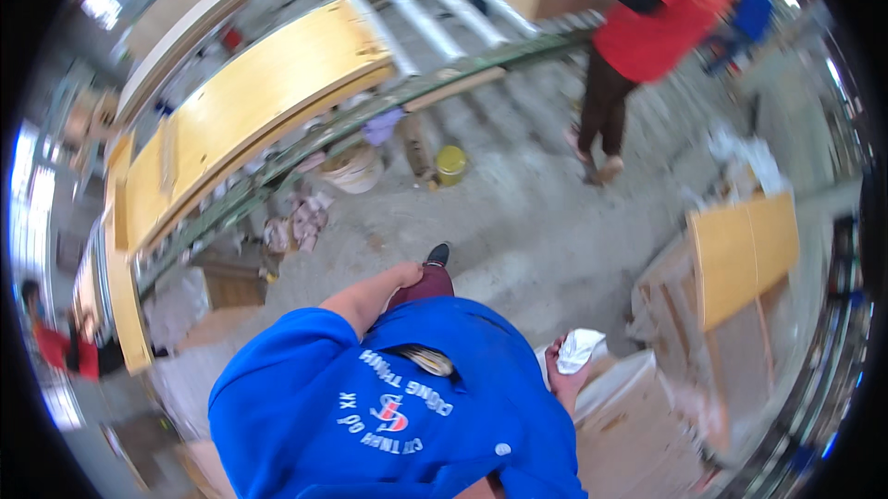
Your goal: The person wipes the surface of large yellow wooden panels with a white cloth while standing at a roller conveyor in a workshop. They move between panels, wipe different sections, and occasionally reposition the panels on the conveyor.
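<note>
The right hand (564, 371) has its fingers curled tight around a crumpled white cloth rag (580, 347), soft and creased, bunched into a loose ball that sticks up above the fist, low and right of centre beside the blue polo shirt (370, 406). The left hand (405, 274) rests against the dark maroon trouser leg (427, 283), holding nothing that shows; whether its fingers are spread or closed cannot be told. A black shoe (437, 254) peeks out just beyond the knee.

The rough grey concrete floor (527, 221) is dusty and mottled. A long green metal roller conveyor (388, 101) with pale cylindrical rollers carries flat, smooth yellow wooden panels (268, 101). Under its edge stand a round cream plastic bucket (354, 169) and a small yellow tin can (450, 164), with crumpled pinkish rags (301, 221) nearby. To the right, another yellow wooden board (745, 254) lies on a stack. A person in a red shirt (661, 9) stands well apart.
</note>
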`<state>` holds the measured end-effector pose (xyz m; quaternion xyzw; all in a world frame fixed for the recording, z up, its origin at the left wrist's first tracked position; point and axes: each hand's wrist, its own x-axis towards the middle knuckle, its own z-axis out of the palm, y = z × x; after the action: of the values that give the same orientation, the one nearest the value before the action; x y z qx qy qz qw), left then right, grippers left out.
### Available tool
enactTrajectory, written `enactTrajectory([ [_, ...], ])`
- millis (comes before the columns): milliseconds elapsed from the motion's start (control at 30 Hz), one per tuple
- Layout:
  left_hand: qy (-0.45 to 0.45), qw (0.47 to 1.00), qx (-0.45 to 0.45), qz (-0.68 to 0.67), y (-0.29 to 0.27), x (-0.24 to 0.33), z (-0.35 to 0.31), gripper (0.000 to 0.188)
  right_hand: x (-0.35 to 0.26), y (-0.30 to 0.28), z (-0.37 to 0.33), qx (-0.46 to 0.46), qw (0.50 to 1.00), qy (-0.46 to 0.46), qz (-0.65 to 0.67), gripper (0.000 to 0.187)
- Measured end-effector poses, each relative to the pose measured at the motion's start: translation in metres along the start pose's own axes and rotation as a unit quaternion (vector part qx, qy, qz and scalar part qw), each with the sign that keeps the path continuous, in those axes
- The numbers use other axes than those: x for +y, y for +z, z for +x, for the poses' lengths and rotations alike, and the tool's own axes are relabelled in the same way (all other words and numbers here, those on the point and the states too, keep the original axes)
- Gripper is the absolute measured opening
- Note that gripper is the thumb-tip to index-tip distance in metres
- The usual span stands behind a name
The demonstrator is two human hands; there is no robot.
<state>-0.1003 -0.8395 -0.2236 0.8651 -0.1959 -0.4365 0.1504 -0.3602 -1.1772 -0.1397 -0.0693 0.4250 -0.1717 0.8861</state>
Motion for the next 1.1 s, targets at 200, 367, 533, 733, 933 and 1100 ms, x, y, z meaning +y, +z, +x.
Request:
enactTrajectory([
  [200,0.119,0.991,0.013,0.061,-0.04,0.051,0.027,0.041,0.0,-0.066,-0.007,-0.082,0.988,-0.067,0.115,0.034],
  [367,0.114,0.989,-0.035,0.09,-0.051,0.12,0.053,0.039,-0.023,-0.079,-0.037,-0.09,0.965,-0.148,0.195,0.038],
  [533,0.141,0.981,-0.091,0.099,-0.035,0.134,0.054,0.038,-0.057,-0.084,-0.104,0.002,0.935,-0.315,0.163,0.043],
  [733,0.172,0.963,-0.137,0.154,-0.018,0.133,0.052,0.039,-0.111,-0.085,-0.164,0.049,0.864,-0.492,0.093,0.04],
  [933,0.167,0.972,-0.108,0.124,-0.013,0.142,0.059,0.038,-0.098,-0.185,-0.117,0.476,0.716,-0.501,-0.098,0.028],
  [1100,0.151,0.98,-0.058,0.114,-0.029,0.105,0.043,0.036,-0.088,-0.196,-0.104,0.497,0.625,-0.544,-0.257,0.027],
])
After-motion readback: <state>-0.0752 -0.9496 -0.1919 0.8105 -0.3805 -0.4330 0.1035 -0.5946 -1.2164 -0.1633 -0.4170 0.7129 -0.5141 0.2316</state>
